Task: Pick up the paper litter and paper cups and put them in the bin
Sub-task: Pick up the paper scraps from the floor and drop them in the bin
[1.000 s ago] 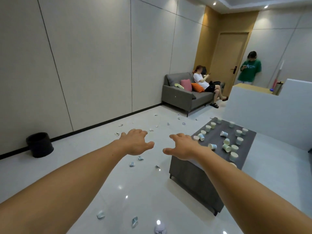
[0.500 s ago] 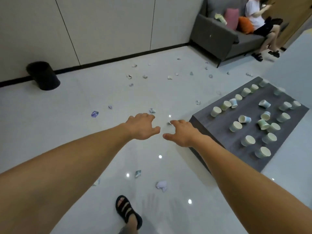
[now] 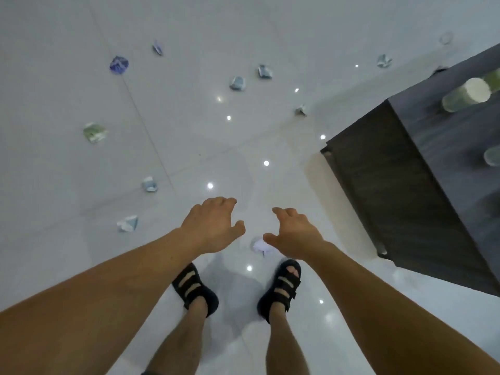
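Note:
I look straight down at the glossy white floor. My left hand [image 3: 213,226] and my right hand [image 3: 293,234] hang side by side above it, fingers loosely curled, holding nothing. A white crumpled paper [image 3: 258,246] lies on the floor between them, just ahead of my right sandal, partly hidden by my right hand. Several more paper scraps are scattered ahead: a pale blue one [image 3: 128,223], another [image 3: 149,184], a green one [image 3: 94,132] and a dark blue one [image 3: 119,65]. A paper cup [image 3: 466,94] lies on the dark table. The bin is out of view.
The dark grey low table [image 3: 392,190] stands close on my right, its near corner about level with my hands. My two feet in black sandals [image 3: 194,289] stand on the floor below my hands. More scraps [image 3: 238,83] lie farther ahead.
The view has tipped steeply down from the room to the floor at my feet. Bin, sofa and people have left the view. Both hands stay empty and now hover over the white paper.

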`<action>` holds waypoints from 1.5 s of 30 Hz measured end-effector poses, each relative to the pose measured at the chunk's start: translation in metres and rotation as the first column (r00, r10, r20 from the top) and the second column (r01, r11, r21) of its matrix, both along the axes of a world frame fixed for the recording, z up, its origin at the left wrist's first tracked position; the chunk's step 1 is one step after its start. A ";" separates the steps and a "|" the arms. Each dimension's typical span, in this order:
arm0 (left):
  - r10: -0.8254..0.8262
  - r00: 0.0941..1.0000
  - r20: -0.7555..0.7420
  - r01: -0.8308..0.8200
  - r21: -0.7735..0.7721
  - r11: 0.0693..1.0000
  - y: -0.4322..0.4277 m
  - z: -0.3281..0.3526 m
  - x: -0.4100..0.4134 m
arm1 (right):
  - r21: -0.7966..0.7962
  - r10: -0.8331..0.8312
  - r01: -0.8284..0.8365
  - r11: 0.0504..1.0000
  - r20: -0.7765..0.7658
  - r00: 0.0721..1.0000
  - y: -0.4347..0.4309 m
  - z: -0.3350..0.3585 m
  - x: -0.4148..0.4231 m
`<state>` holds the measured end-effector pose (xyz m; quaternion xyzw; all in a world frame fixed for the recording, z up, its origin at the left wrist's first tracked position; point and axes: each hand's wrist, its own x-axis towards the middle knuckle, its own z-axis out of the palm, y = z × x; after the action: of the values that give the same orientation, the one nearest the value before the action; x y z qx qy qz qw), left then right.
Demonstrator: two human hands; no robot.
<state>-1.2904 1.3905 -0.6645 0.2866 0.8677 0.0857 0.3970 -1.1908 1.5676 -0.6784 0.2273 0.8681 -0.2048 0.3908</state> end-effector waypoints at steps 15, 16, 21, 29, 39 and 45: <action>0.224 0.950 0.218 -0.209 -0.089 0.974 0.016 -0.365 0.115 | 0.019 0.104 -0.105 0.994 0.061 0.993 0.022 -0.390 0.092; 0.230 0.946 0.228 -0.213 -0.099 0.972 0.013 -0.376 0.119 | 0.032 0.112 -0.114 0.993 0.060 0.992 0.019 -0.403 0.096; 0.283 0.920 0.270 -0.262 -0.109 0.959 0.000 -0.399 0.126 | 0.062 0.109 -0.112 0.992 0.050 0.993 0.011 -0.430 0.105; 0.487 0.770 0.412 -0.543 0.023 0.839 -0.005 -0.323 0.104 | -0.028 0.201 -0.234 0.972 -0.420 0.885 -0.020 -0.316 0.061; 0.650 0.650 0.394 -0.730 0.084 0.679 -0.058 -0.205 0.003 | -0.146 0.197 -0.306 0.941 -0.498 0.844 -0.070 -0.177 -0.047; 0.702 0.702 0.121 -0.712 0.120 0.692 -0.127 -0.214 -0.013 | 0.013 0.372 -0.375 0.927 -0.158 0.915 -0.088 -0.218 -0.080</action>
<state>-1.3030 1.2640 -0.8784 -0.0418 0.8879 0.3092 0.3379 -1.2703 1.4792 -0.8959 0.0370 0.9218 -0.1513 0.3551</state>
